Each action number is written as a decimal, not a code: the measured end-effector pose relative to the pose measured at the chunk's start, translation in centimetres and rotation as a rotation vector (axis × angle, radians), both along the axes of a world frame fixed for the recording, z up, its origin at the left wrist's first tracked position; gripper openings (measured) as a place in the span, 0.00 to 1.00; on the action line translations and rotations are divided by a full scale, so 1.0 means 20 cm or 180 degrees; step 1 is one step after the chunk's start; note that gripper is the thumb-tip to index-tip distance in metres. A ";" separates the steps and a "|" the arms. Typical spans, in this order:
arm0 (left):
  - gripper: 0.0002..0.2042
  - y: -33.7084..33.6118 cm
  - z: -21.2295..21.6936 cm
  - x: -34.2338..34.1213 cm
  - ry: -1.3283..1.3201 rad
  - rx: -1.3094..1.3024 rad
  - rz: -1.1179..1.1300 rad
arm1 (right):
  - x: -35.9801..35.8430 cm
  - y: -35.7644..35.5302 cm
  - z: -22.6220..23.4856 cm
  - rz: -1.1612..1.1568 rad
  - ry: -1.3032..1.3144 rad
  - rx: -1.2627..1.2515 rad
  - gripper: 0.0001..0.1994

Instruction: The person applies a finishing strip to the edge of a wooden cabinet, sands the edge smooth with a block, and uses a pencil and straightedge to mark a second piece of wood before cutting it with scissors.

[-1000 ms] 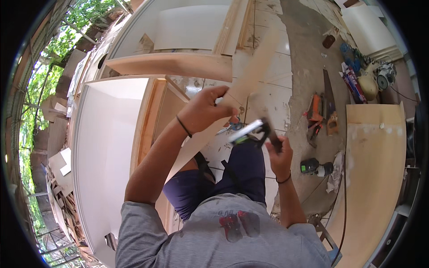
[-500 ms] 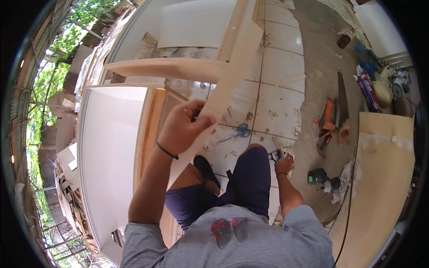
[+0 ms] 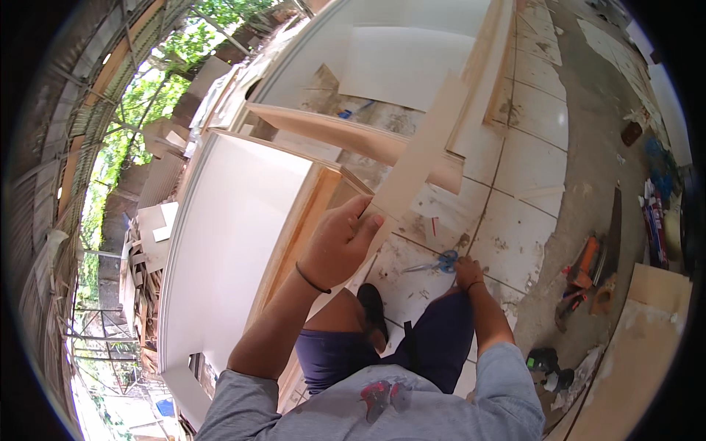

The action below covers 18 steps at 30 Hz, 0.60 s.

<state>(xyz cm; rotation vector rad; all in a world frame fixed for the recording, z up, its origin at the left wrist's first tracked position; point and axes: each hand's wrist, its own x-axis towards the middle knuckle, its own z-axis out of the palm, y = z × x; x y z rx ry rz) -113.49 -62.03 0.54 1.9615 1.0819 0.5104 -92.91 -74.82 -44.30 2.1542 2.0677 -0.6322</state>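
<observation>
My left hand is closed on a long, pale, thin strip, thumb on top. The strip slants up and away beside the unfinished wooden cabinet frame. My right hand is low, just past my right knee, at the handles of blue-handled scissors lying on the tiles. Its fingers point down and are partly hidden, so whether they grip the handles cannot be made out. A small red object lies on the tiles beyond the scissors.
A white cabinet panel with wooden edges stands at my left, with a cross board beyond it. On the right floor lie a handsaw, an orange-handled tool, a cordless drill and a pale board. Broken tile edges border bare concrete.
My view has turned, so the scene sits further right. My right hand has moved from beside my right leg, near a small dark tool, to the scissors. My left hand still holds the strip.
</observation>
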 end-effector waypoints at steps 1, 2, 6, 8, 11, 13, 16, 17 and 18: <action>0.11 0.00 0.02 0.00 0.0005 0.0057 0.0002 | -0.02 0.05 0.00 0.0392 -0.0025 -0.0124 0.10; 0.11 0.00 0.04 0.01 0.0244 0.0337 0.0055 | -0.04 0.07 -0.06 0.0393 -0.0036 -0.0073 0.10; 0.21 -0.01 0.07 -0.03 0.0636 0.1095 0.0231 | -0.20 0.17 -0.10 0.0863 -0.0423 -0.0357 0.10; 0.32 -0.03 0.07 -0.06 0.0558 0.1388 0.0330 | -0.27 0.18 -0.08 0.0884 -0.0601 -0.0682 0.11; 0.30 -0.04 0.09 -0.09 0.0641 0.1682 0.0495 | -0.33 0.14 -0.12 0.0285 -0.0429 -0.0372 0.12; 0.30 -0.06 0.12 -0.11 0.0740 0.1708 0.0565 | -0.31 0.14 -0.13 0.0092 -0.0352 -0.0403 0.13; 0.29 -0.08 0.18 -0.14 0.0802 0.1893 0.0643 | -0.30 0.12 -0.11 -0.0198 -0.0374 -0.0242 0.14; 0.29 -0.09 0.19 -0.15 0.0753 0.2074 0.0650 | -0.30 0.12 -0.10 -0.0310 -0.0477 -0.0174 0.15; 0.29 -0.09 0.20 -0.17 0.0749 0.2084 0.0679 | -0.30 0.13 -0.11 -0.0287 -0.0489 -0.0157 0.15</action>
